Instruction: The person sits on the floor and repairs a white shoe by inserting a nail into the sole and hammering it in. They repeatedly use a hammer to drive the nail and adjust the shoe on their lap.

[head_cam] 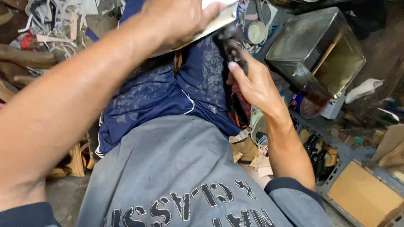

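Note:
My left hand (179, 19) grips a pale, flat sole-like piece (219, 21) held above my lap at the top of the head view. My right hand (252, 82) is closed around a dark tool (231, 42) whose head meets the underside of that pale piece. Both hands are over my dark blue shorts (168, 92) and grey shirt (176, 168). Much of the pale piece is hidden behind my left hand.
A dented metal tin (315, 50) stands open at the upper right. A grey metal rack (349, 155) with cardboard (364, 195) and dark tools lies at the lower right. Leather scraps and offcuts (54, 25) cover the floor at the upper left.

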